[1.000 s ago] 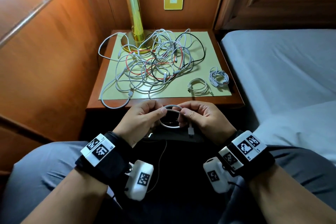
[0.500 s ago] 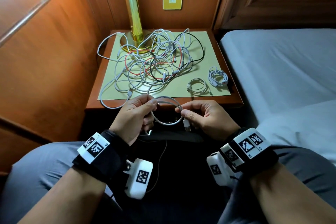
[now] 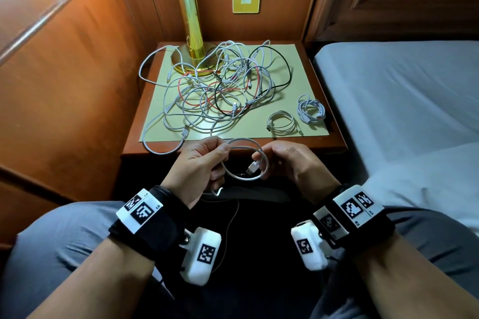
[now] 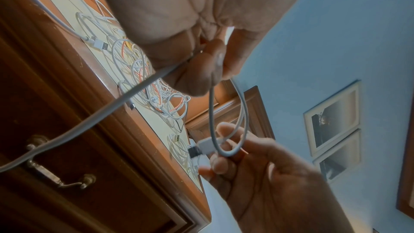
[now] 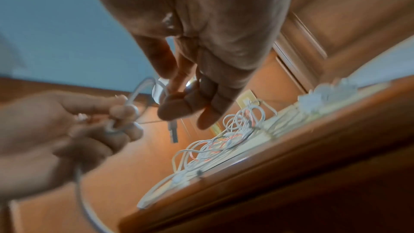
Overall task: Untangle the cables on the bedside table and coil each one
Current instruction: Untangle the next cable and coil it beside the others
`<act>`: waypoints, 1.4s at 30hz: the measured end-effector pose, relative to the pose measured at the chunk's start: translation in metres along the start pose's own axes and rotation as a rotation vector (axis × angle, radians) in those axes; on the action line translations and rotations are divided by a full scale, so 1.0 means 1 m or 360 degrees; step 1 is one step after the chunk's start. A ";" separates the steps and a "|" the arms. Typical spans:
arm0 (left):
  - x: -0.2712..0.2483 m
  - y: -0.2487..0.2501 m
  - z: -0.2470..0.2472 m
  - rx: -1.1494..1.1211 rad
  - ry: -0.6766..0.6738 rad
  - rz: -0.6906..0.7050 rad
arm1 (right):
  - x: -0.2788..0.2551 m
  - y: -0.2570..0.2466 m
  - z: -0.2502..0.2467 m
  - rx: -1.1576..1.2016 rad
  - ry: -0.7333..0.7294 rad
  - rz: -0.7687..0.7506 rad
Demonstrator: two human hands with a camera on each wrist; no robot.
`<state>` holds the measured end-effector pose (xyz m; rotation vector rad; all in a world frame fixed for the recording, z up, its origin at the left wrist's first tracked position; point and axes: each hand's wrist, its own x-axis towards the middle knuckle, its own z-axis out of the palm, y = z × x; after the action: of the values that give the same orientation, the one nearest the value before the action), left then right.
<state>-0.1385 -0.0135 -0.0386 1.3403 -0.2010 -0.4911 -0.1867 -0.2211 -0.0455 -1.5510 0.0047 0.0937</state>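
In front of the bedside table (image 3: 334, 144) my two hands hold one white cable (image 3: 242, 141) bent into a loop. The left hand (image 3: 220, 153) pinches the loop's left side between thumb and fingers; the rest of the cable trails down past my lap. The right hand (image 3: 261, 163) grips the loop's right side, with the USB plug (image 3: 252, 167) lying across the loop. The left wrist view shows the loop (image 4: 245, 112) hanging from the left hand (image 4: 216, 63) into the right hand's fingers (image 4: 224, 162). A tangle of white, red and black cables (image 3: 223, 85) lies on the table's mat.
Two coiled white cables (image 3: 281, 123) (image 3: 311, 110) lie at the mat's front right. A brass lamp (image 3: 190, 21) stands at the back left, its base under the tangle. Wood panelling closes the left and back; a bed (image 3: 401, 90) is right. One cable end hangs over the table's front-left edge.
Both hands have risen toward the table's front edge. The loop between them has widened, and the plug has swung from below the right hand up across the loop.
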 end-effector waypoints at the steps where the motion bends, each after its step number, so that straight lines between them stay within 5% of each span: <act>1: 0.001 0.000 -0.001 0.0008 0.0010 0.0006 | -0.001 -0.001 0.001 0.0023 -0.0021 -0.0009; 17: 0.001 -0.003 -0.006 0.0593 -0.0033 0.0148 | 0.000 0.008 0.006 0.0314 -0.0083 0.0271; 24: 0.003 -0.009 -0.008 0.0763 0.0071 0.0307 | 0.002 0.009 0.005 -0.0471 -0.0167 0.0142; 31: 0.009 -0.014 -0.012 0.0905 0.0248 0.0546 | 0.002 0.007 -0.001 -0.0645 -0.0205 0.0094; 42: 0.007 -0.011 -0.010 0.0911 0.0186 0.0515 | -0.003 0.001 0.003 -0.0068 -0.0101 0.0087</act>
<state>-0.1304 -0.0091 -0.0527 1.8457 -0.4784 -0.0754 -0.1900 -0.2178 -0.0458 -1.5905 -0.0049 0.1875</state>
